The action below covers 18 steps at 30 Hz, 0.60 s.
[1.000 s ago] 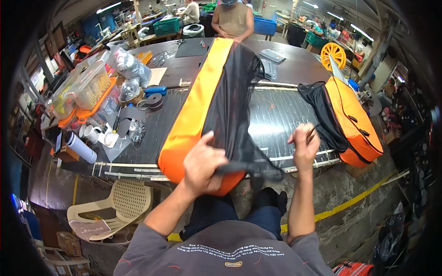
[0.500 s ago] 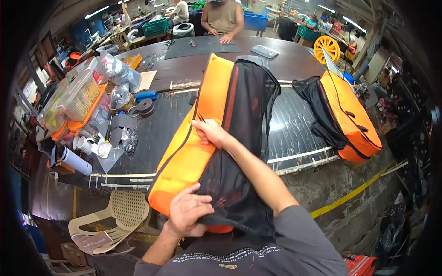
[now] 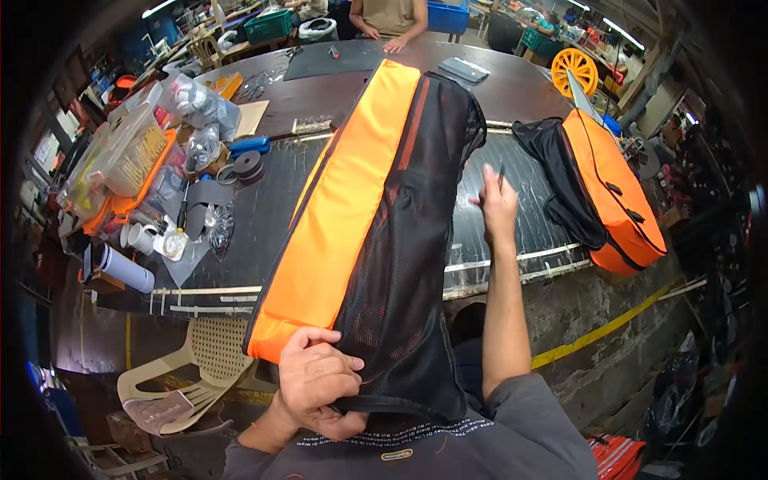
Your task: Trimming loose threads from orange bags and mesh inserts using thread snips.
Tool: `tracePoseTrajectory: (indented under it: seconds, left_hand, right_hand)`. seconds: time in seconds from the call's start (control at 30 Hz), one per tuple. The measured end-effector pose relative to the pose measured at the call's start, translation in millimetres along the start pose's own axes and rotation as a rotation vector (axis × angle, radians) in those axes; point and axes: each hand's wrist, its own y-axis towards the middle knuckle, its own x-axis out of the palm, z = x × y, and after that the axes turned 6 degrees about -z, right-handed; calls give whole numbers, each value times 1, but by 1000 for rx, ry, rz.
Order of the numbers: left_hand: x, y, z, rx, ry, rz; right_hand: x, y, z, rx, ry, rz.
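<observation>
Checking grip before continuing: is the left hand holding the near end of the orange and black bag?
Yes, the left hand grips the bag at its near black edge.

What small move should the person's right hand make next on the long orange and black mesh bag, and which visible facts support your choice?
Probably the right hand, which seems to pinch a thin dark tool, should come back to the black mesh. It hovers beside the mesh edge over the dark table, apparently off the fabric, while the left hand grips the near end of the orange bag, keeping it laid out lengthwise.
</observation>
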Motion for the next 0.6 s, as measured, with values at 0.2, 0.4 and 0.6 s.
tracePoseTrajectory:
  seconds: [0.2,0.4,0.6]
  left_hand:
    - [-14,40,14,28,64,-308]
    - [-11,58,22,101,38,-527]
    - [-30,54,27,-115,-141,-130]
  right_hand:
    - [-1,-69,101,613,269,-33]
    - [-26,-72,141,813,958,-509]
    - [-29,-68,73,477,331,-104]
